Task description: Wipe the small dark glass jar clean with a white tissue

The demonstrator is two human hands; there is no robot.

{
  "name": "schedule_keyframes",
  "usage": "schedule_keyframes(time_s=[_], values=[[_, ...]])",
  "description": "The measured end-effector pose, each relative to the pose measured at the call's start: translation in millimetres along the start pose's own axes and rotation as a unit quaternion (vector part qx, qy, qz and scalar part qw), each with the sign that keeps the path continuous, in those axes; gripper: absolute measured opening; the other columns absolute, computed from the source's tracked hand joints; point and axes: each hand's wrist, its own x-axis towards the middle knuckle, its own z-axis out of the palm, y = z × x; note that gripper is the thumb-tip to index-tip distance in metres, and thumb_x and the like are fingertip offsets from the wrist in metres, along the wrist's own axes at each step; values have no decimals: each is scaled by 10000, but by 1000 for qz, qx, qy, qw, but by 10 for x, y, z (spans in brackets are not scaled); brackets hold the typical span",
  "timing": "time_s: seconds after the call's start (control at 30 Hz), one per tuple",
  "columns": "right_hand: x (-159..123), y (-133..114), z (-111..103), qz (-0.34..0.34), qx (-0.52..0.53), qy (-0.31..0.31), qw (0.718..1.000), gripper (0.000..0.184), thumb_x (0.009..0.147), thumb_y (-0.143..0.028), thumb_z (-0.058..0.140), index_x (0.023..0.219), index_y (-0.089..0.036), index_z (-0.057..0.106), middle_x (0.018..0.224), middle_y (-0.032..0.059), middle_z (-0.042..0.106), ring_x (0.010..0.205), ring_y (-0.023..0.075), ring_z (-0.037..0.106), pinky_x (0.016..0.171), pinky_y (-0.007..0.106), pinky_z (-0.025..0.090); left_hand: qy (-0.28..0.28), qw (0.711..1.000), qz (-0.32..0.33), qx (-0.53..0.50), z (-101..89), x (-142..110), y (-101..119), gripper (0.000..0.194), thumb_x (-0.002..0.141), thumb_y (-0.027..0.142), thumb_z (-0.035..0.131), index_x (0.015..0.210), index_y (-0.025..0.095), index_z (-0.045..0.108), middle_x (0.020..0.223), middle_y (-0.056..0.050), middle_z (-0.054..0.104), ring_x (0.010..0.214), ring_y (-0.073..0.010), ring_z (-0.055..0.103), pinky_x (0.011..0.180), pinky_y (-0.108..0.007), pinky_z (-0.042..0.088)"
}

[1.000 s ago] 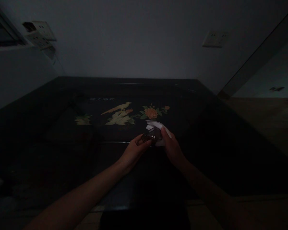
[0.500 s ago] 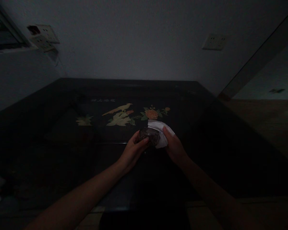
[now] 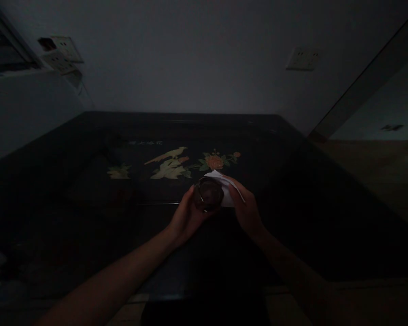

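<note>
The room is very dim. My left hand (image 3: 185, 217) is wrapped round a small round glass (image 3: 208, 194), held over the near middle of a black table (image 3: 88, 190) with its mouth turned toward me. My right hand (image 3: 246, 208) grips a white cloth or tissue (image 3: 226, 188) and presses it against the right side of the glass. Both hands are closed and nearly touch each other.
The tabletop carries a painted bird and orange flower (image 3: 190, 162) just beyond my hands. Wall sockets (image 3: 304, 58) sit on the far wall, more sockets (image 3: 59, 52) at the upper left. Wooden floor (image 3: 377, 176) lies to the right of the table.
The glass has been turned in my left hand so that its mouth now faces me. The cloth has shifted with my right hand round the glass's side.
</note>
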Motion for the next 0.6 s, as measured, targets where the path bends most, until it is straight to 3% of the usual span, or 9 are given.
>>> schedule_keyframes(time_s=[0.2,0.37,0.5,0.6], values=[[-18,-53,-102,-125,-127,-53,983,374,963,-329,391,1296,-269,552,1373,44,548,1298,217,470,1107,435,339,20,1000,-23,7,10,-4,11,369,891,470,466,1087,199,622,1004,-91,703,958,-242,640,837,-404,495],[-16,-58,-117,-225,-192,-146,944,489,930,-271,416,1419,-261,399,1456,62,452,1348,248,407,1107,488,344,34,999,-25,8,-12,16,13,394,882,504,469,977,179,672,880,-72,710,864,-226,643,798,-374,500],[-17,-31,-62,-260,-235,-208,913,530,915,-181,413,1442,-172,363,1474,114,416,1399,242,320,1136,471,312,43,998,-38,14,-36,36,-2,447,881,550,461,1054,194,669,913,-61,713,828,-208,639,758,-341,502],[-27,-18,-21,-283,-272,-226,892,531,910,-162,430,1435,-121,365,1479,151,394,1418,245,271,1159,487,252,45,997,-21,59,-86,46,-40,446,874,546,485,1115,206,645,983,-63,707,922,-230,633,788,-352,502]])
